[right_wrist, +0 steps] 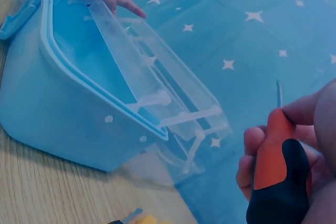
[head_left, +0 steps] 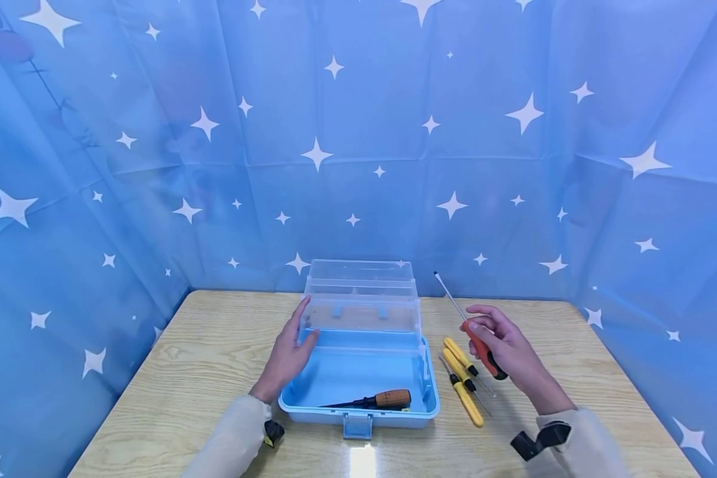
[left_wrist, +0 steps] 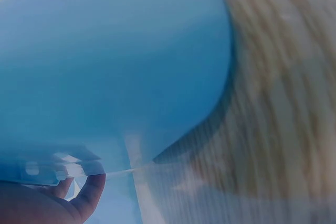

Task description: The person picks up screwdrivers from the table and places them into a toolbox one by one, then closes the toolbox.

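A light-blue toolbox (head_left: pixel 301 417) stands on the table with its clear lid (head_left: pixel 358 269) raised and its translucent tray (head_left: pixel 364 315) swung back. My left hand (head_left: pixel 287 352) rests at the box's left side by the tray, fingers mostly straight, thumb toward the inside. Part of that hand (left_wrist: pixel 86 198) shows in the left wrist view. A wooden-handled screwdriver (head_left: pixel 392 398) lies inside along the front wall. Right of the box, my right hand (head_left: pixel 502 338) grips a flat-head screwdriver by its orange-and-black handle (right_wrist: pixel 273 166), shaft pointing up and away.
Several yellow-handled screwdrivers (head_left: pixel 467 401) lie on the wooden table (head_left: pixel 215 352) between the box and my right hand. A latch (head_left: pixel 357 426) hangs at the box's front. Blue star-patterned cloth (head_left: pixel 382 119) encloses the table behind and at both sides.
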Action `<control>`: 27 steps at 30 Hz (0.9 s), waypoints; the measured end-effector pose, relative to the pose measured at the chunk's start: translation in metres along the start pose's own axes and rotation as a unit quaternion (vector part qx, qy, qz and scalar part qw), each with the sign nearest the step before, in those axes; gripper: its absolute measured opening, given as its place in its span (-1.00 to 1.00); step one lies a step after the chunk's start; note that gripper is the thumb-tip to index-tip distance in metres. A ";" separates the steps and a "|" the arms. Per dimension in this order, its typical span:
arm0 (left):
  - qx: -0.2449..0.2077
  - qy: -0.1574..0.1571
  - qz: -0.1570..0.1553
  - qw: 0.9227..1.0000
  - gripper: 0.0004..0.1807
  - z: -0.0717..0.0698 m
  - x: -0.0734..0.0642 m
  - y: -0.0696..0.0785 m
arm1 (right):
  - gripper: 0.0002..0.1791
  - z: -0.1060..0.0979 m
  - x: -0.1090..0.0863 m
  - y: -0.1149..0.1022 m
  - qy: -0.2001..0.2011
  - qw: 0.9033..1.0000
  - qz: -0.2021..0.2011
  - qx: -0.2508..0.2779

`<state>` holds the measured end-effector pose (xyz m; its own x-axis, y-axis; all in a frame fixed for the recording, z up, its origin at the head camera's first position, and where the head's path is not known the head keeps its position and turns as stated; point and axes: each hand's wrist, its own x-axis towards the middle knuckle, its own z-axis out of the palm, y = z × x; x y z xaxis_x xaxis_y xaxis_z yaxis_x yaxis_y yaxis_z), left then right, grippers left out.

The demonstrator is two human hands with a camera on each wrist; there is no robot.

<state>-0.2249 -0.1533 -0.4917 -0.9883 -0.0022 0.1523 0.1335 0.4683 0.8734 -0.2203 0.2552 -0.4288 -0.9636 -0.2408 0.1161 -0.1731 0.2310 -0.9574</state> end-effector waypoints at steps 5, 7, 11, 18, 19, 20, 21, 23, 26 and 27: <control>0.001 0.003 0.002 1.000 -0.26 0.001 0.001 -0.002 | -0.62 0.004 0.000 -0.006 -0.006 1.000 -0.007 0.001; 0.000 0.003 0.000 1.000 -0.26 0.001 0.001 -0.002 | -0.65 0.006 0.000 -0.010 -0.009 1.000 -0.006 0.003; -0.001 0.002 0.004 1.000 -0.26 0.000 0.001 -0.002 | -0.64 0.011 0.000 -0.016 -0.013 1.000 0.005 0.001; -0.005 -0.001 0.004 1.000 -0.27 0.000 0.000 0.000 | -0.59 0.018 0.002 -0.020 -0.020 1.000 0.022 -0.003; -0.004 -0.001 0.003 1.000 -0.26 0.000 0.000 0.000 | -0.59 0.018 0.003 -0.020 -0.020 1.000 0.022 -0.003; -0.004 -0.001 0.003 1.000 -0.26 -0.001 0.000 0.000 | -0.59 0.019 0.003 -0.020 -0.021 1.000 0.024 -0.002; -0.003 -0.001 0.003 1.000 -0.26 -0.001 0.001 0.000 | -0.59 0.020 0.003 -0.021 -0.022 0.999 0.023 -0.003; -0.002 -0.001 0.002 1.000 -0.26 -0.001 0.001 0.000 | -0.59 0.021 0.003 -0.021 -0.024 1.000 0.019 -0.003; -0.003 -0.001 0.001 1.000 -0.27 0.000 0.001 0.000 | -0.57 0.024 0.004 -0.023 -0.032 0.999 0.010 -0.002; -0.004 -0.002 0.001 1.000 -0.27 0.000 0.001 0.001 | -0.56 0.026 0.004 -0.024 -0.035 0.999 0.008 -0.003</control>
<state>-0.2254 -0.1535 -0.4910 -0.9882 0.0016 0.1530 0.1365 0.4605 0.8771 -0.2145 0.2247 -0.4124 -0.9500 -0.3015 0.0815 -0.1584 0.2402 -0.9577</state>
